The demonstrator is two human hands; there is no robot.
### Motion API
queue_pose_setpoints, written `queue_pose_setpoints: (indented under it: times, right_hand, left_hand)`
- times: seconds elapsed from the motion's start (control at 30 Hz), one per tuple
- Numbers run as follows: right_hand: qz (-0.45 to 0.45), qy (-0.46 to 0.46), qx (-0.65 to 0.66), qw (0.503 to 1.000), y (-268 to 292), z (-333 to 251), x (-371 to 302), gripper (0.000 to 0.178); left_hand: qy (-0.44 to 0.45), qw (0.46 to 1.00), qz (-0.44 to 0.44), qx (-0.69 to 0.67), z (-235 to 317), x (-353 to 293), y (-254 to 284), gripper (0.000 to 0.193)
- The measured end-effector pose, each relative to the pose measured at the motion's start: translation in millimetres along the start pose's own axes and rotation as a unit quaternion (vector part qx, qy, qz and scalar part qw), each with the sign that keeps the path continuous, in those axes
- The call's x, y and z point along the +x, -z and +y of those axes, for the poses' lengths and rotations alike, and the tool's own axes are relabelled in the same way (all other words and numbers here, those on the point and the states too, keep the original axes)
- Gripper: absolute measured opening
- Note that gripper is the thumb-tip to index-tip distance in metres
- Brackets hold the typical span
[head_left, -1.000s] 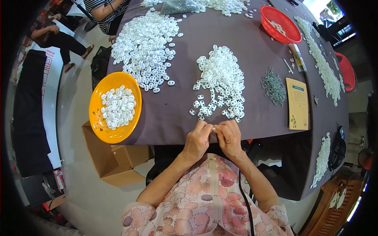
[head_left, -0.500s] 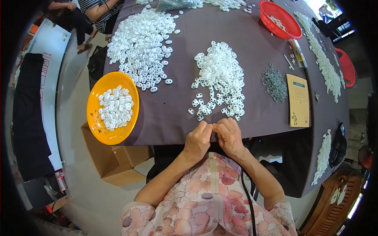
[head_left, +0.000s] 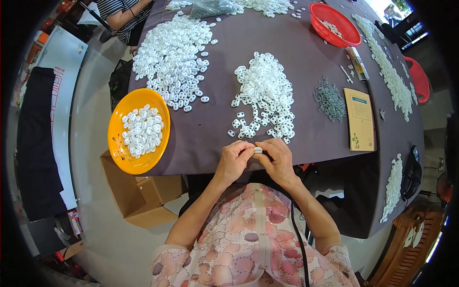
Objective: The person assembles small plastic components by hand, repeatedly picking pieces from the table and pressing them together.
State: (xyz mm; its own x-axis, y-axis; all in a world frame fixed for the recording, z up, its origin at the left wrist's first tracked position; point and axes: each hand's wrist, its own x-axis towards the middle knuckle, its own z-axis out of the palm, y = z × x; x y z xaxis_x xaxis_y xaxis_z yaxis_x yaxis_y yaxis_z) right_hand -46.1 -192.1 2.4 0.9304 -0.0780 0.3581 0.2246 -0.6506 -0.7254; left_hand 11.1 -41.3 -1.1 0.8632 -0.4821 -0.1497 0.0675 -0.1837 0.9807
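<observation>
Between the fingertips of both my hands is a small white oval plastic piece (head_left: 258, 150), held just over the table's near edge. My left hand (head_left: 232, 161) pinches its left end, and my right hand (head_left: 279, 160) closes on its right end. Just beyond my fingers spreads a heap of white plastic pieces with holes (head_left: 265, 88), several lying loose on its near side. A larger pile of white oval pieces (head_left: 172, 55) lies to the far left. At the left edge sits an orange-yellow plate (head_left: 116, 146) with white oval pieces in it.
Small grey parts (head_left: 330, 99) lie heaped on the right beside a tan booklet (head_left: 361, 122). A red basket (head_left: 330, 34) stands farther back. More white pieces (head_left: 394, 86) line the right side. Below the plate is an open cardboard box (head_left: 138, 198). Another person's arm (head_left: 125, 18) shows at far left.
My hands have turned and parted slightly, and the white oval piece now shows between my fingertips. The view has shifted a little. At the far left, the other person's legs are out of sight.
</observation>
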Motion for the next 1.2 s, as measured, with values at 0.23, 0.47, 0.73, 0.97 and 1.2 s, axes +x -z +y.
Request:
queue_pose_setpoints:
  times: [0.23, 0.47, 0.73, 0.97, 1.2]
  right_hand:
    - [0.016, 0.000, 0.006, 1.000, 6.8, -0.1, 0.5, 0.022]
    - [0.010, -0.074, 0.069, 0.995, 32.3, 1.9, 2.6, 0.015]
    - [0.155, -0.140, -0.174, 0.962, 109.2, 80.3, 21.2, 0.005]
    - [0.138, -0.175, -0.265, 0.938, 107.8, 100.2, 38.8, 0.008]
    - [0.100, -0.237, -0.271, 0.928, 110.4, 102.5, 43.6, 0.011]
  left_hand:
    - [-0.025, 0.999, 0.003, 0.027, 7.2, 1.3, -5.4, 0.010]
    - [-0.044, 0.991, 0.106, 0.073, 23.9, -6.2, 7.6, 0.005]
    - [-0.130, 0.893, 0.404, 0.150, 29.8, 3.7, 149.6, 0.011]
    - [-0.050, 0.873, 0.434, 0.216, 1.1, 2.2, 202.1, 0.014]
    - [-0.121, 0.944, 0.301, 0.052, 90.2, -16.3, 113.7, 0.008]
